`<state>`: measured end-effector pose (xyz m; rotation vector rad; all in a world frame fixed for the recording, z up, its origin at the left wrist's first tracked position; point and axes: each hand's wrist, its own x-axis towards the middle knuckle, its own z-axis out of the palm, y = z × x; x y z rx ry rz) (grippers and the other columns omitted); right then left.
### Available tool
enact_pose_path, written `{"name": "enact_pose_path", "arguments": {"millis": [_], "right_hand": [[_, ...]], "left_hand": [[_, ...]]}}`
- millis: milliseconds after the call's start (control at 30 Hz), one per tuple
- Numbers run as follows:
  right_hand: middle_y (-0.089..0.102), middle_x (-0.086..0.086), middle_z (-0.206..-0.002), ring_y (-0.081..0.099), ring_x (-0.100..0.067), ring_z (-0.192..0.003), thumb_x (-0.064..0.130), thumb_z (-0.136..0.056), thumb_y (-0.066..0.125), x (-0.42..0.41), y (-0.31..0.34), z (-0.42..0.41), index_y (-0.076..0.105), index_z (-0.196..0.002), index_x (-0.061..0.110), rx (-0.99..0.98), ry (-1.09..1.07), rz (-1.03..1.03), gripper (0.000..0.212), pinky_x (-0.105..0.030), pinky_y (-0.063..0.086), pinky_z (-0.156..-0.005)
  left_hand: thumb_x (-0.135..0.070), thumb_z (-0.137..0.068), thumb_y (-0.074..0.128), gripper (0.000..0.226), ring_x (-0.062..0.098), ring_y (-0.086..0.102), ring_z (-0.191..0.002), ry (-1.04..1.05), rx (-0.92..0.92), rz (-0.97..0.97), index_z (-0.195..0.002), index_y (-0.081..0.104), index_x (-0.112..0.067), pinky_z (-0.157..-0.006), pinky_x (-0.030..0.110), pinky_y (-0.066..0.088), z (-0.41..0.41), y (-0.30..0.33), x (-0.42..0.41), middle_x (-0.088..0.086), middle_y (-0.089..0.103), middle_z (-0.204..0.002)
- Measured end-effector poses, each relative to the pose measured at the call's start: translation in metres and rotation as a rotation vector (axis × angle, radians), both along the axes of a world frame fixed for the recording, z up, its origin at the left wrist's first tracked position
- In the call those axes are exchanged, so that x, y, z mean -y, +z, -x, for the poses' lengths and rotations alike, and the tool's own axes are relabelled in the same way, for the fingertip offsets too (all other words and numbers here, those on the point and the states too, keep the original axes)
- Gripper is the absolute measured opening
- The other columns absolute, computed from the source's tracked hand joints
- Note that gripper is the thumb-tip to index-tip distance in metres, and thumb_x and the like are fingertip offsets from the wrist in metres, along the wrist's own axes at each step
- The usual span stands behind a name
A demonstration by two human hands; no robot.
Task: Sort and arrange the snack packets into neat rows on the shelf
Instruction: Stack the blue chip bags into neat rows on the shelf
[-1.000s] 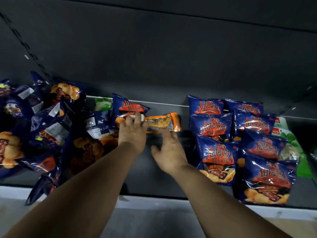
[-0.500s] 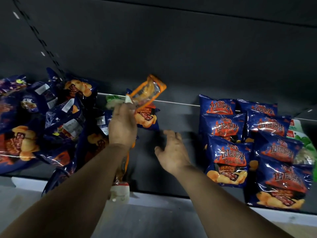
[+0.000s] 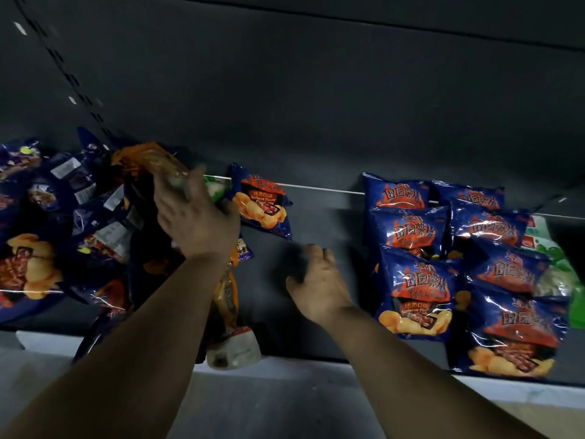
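My left hand [image 3: 196,217] is raised over the messy pile of blue snack packets [image 3: 63,236] on the left and, blurred by motion, holds an orange packet [image 3: 145,158] by its end above that pile. My right hand [image 3: 316,280] hovers with loosely curled fingers over the bare middle of the dark shelf [image 3: 323,217] and holds nothing. A single blue barbecue packet [image 3: 262,204] lies at the back between my hands. On the right, blue packets [image 3: 414,274] lie overlapped in two neat rows.
A second orange packet [image 3: 226,299] with a white end lies under my left forearm and pokes over the shelf's white front edge [image 3: 316,369]. A green packet [image 3: 217,188] peeks out behind my left hand. More green packets [image 3: 557,267] sit at the far right.
My left hand picked the orange packet up from the back of the shelf and swung it left over the pile. My right hand stayed over the middle, drifting slightly right.
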<state>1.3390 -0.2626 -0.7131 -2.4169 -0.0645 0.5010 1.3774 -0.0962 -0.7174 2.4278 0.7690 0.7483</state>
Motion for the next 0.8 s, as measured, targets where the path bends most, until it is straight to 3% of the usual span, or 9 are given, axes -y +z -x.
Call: {"name": "enact_pose_path", "arguments": {"millis": [100,200,267,333,400,467,600,667,800], "right_hand": [[0.032,-0.006,-0.140,0.047,-0.024,-0.122,0.021,-0.089,0.060,0.003,0.001,0.001,0.030,-0.141,0.017,-0.001,-0.001,0.004,0.060,-0.029,0.040,-0.098],[0.032,-0.007,-0.140,0.049,-0.027,-0.121,0.021,-0.089,0.059,0.007,0.002,0.000,0.031,-0.141,0.017,-0.007,0.006,0.023,0.059,-0.032,0.041,-0.100],[0.032,-0.008,-0.139,0.049,-0.029,-0.120,0.020,-0.088,0.060,0.009,0.003,0.000,0.032,-0.140,0.016,-0.012,0.001,0.027,0.058,-0.034,0.041,-0.100],[0.033,-0.009,-0.139,0.049,-0.030,-0.120,0.020,-0.088,0.059,0.010,0.004,0.001,0.033,-0.139,0.015,-0.013,0.003,0.023,0.058,-0.034,0.041,-0.100],[0.033,-0.009,-0.138,0.050,-0.030,-0.119,0.021,-0.089,0.058,0.011,0.005,0.002,0.032,-0.139,0.014,-0.005,0.014,0.020,0.057,-0.033,0.041,-0.099],[0.032,-0.008,-0.138,0.051,-0.030,-0.118,0.020,-0.089,0.058,0.016,0.007,0.003,0.032,-0.139,0.014,-0.003,0.014,0.024,0.057,-0.032,0.042,-0.099],[0.031,-0.007,-0.138,0.051,-0.030,-0.118,0.021,-0.090,0.058,0.030,0.009,0.003,0.031,-0.139,0.016,-0.004,-0.015,0.037,0.056,-0.033,0.043,-0.098],[0.031,-0.007,-0.138,0.050,-0.031,-0.119,0.022,-0.090,0.058,0.033,0.010,0.002,0.032,-0.138,0.016,0.004,-0.032,0.040,0.055,-0.033,0.042,-0.097],[0.032,-0.007,-0.138,0.049,-0.029,-0.119,0.021,-0.090,0.058,0.034,0.016,-0.001,0.034,-0.138,0.015,0.070,-0.072,-0.020,0.054,-0.030,0.039,-0.096]], "left_hand": [[-0.024,-0.078,0.063,0.048,0.047,0.031,-0.130,-0.045,-0.010,-0.090,-0.125,0.056,-0.018,-0.099,0.055,0.031,-0.002,0.007,0.010,0.028,0.033,-0.143],[-0.026,-0.087,0.054,0.022,0.036,0.055,-0.102,-0.251,-0.130,-0.154,-0.104,0.063,-0.016,-0.082,0.041,0.042,-0.005,0.011,0.024,0.016,0.060,-0.110],[-0.029,-0.095,0.047,0.019,0.027,0.060,-0.089,-0.393,-0.399,0.146,-0.101,0.062,-0.020,-0.072,0.033,0.046,-0.005,0.003,0.042,0.007,0.065,-0.099],[-0.029,-0.095,0.051,0.022,0.025,0.059,-0.090,-0.384,-0.528,0.672,-0.114,0.061,-0.022,-0.075,0.031,0.047,-0.001,-0.005,0.057,0.004,0.063,-0.106],[-0.027,-0.095,0.053,0.030,0.019,0.054,-0.089,-0.300,-0.424,1.008,-0.125,0.056,-0.027,-0.077,0.031,0.045,-0.001,-0.010,0.061,0.001,0.056,-0.110],[-0.024,-0.097,0.051,0.029,0.016,0.048,-0.096,-0.241,-0.266,1.088,-0.125,0.056,-0.027,-0.088,0.033,0.043,-0.004,-0.013,0.058,-0.003,0.053,-0.108],[-0.020,-0.097,0.051,0.029,0.020,0.050,-0.106,-0.163,-0.146,1.128,-0.125,0.058,-0.021,-0.091,0.031,0.039,-0.005,-0.019,0.062,-0.001,0.056,-0.110],[-0.023,-0.094,0.054,0.033,0.024,0.053,-0.115,-0.153,-0.131,0.971,-0.126,0.059,-0.015,-0.100,0.035,0.041,-0.003,-0.022,0.066,0.006,0.059,-0.123],[-0.039,-0.083,0.066,0.031,0.021,0.061,-0.095,-0.135,-0.035,0.663,-0.095,0.070,-0.010,-0.084,0.033,0.049,0.000,-0.005,0.072,0.005,0.068,-0.099]]}}
